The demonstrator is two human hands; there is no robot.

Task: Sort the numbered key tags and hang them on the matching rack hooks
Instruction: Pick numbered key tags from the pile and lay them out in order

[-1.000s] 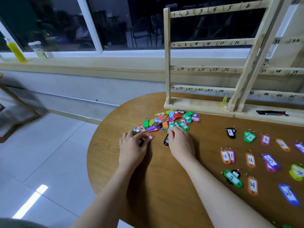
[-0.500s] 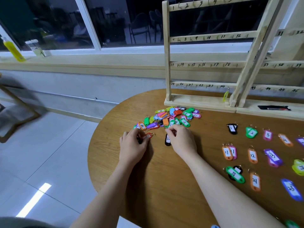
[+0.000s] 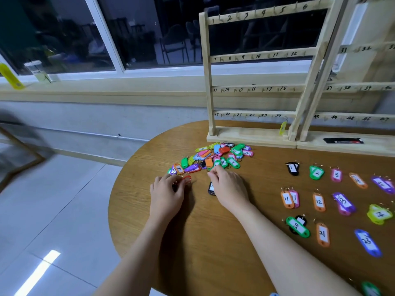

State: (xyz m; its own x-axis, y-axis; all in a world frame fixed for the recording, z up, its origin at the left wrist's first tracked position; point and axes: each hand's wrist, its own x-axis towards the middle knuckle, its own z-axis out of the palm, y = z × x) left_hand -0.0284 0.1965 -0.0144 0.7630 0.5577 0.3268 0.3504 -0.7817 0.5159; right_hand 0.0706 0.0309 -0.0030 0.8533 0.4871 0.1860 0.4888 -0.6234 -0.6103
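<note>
Both forearms reach forward, the left hand (image 3: 165, 196) and right hand (image 3: 229, 189) palm-down with fingers curled.

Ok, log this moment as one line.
phase: sorting | left hand: pinches orange tag | right hand: picking at pile | rack: one yellow tag

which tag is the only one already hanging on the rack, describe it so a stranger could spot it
Start at the wooden rack at the back of the round table and follow its lowest rail, numbered 19 to 24, to its right end. There a yellow key tag hangs beside the slanted support. It is the only tag off the tabletop; all the others lie flat on the wood.
</note>
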